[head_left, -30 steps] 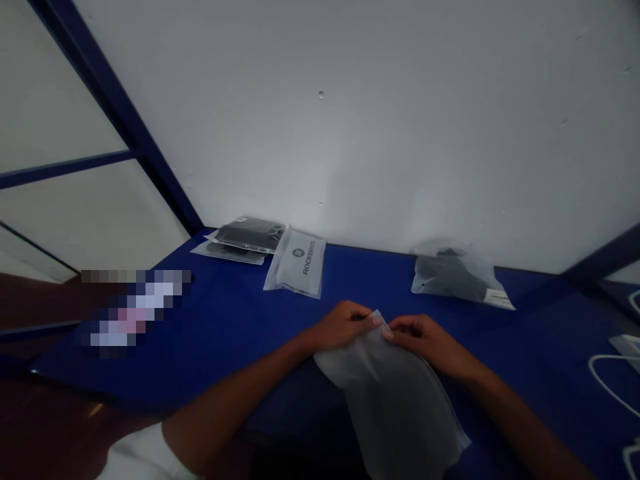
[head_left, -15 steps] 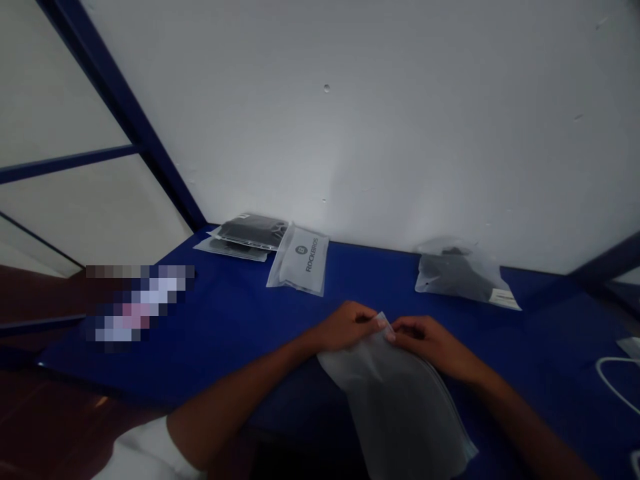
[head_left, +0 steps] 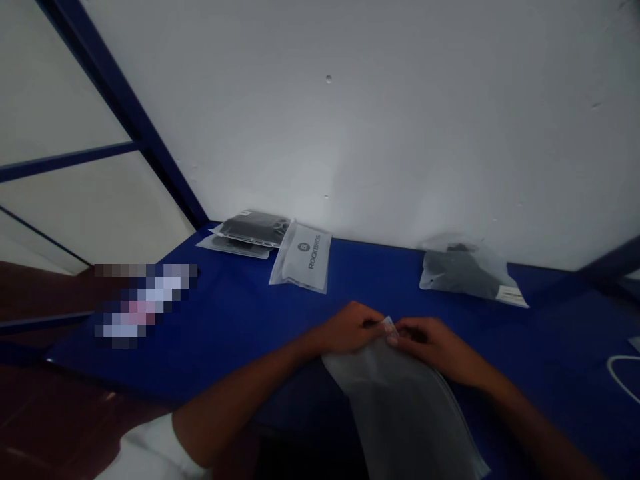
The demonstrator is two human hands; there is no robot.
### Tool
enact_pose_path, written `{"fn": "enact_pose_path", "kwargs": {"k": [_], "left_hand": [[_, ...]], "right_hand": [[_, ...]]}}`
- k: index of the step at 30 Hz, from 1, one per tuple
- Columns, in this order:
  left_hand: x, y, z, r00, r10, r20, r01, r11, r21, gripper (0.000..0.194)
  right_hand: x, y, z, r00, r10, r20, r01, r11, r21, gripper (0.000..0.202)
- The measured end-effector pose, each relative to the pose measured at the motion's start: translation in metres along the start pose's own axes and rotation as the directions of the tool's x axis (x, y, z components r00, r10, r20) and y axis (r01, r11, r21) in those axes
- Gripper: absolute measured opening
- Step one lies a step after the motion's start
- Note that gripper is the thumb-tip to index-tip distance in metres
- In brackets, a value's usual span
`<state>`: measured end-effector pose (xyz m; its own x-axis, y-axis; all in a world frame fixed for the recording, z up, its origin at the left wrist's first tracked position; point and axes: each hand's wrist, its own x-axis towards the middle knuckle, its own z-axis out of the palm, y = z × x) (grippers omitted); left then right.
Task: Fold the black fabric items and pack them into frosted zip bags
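A frosted, see-through zip bag (head_left: 400, 407) hangs from both hands over the front of the blue table, its lower part running out of the picture. My left hand (head_left: 354, 327) pinches one upper corner between thumb and fingers. Right beside it, my right hand (head_left: 425, 340) has its thumb and fingertips closed on the same corner, along the zip edge. The zip edge curves down the bag's right side. Whether anything lies inside the bag I cannot tell.
On the blue table (head_left: 225, 320), a white ROCKBROS pouch (head_left: 304, 259) leans by stacked bags with dark contents (head_left: 255, 229). Another clear bag with a dark item (head_left: 465, 270) lies back right. A white cable (head_left: 617, 373) is at the right edge. A white wall (head_left: 380, 133) stands behind.
Both hands stay pinched on the bag's corner with almost no movement. The whole scene has shifted slightly in the picture as the head moved.
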<state>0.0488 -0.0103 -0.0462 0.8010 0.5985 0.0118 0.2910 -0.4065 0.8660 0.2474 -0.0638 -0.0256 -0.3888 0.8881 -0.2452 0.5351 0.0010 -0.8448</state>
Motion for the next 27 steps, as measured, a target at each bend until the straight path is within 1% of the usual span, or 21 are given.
{"fn": "enact_pose_path", "kwargs": {"k": [7,15,22,27], "left_hand": [[-0.0003,0.0002,0.0009,0.998,0.053,0.018,-0.055,0.992,0.118,0.043],[0.0000,-0.0008,0.0012,0.999,0.040,0.030,-0.043,0.993,0.107,0.041],[0.0001,-0.0012,0.0014,0.996,0.086,0.019,-0.087,0.988,0.124,0.041],[0.0005,-0.0011,0.0009,0.996,0.086,0.035,-0.090,0.986,0.137,0.042]], "right_hand": [[-0.0007,-0.0024,0.0016,0.999,-0.036,0.005,0.037,0.996,-0.082,0.032],[-0.0007,-0.0017,0.0010,0.998,-0.060,0.020,0.061,0.996,-0.070,0.028],[-0.0015,-0.0020,0.0012,0.998,-0.067,0.019,0.069,0.995,-0.075,0.027],[-0.0011,-0.0010,0.0019,0.998,-0.058,0.015,0.059,0.995,-0.081,0.029]]}}
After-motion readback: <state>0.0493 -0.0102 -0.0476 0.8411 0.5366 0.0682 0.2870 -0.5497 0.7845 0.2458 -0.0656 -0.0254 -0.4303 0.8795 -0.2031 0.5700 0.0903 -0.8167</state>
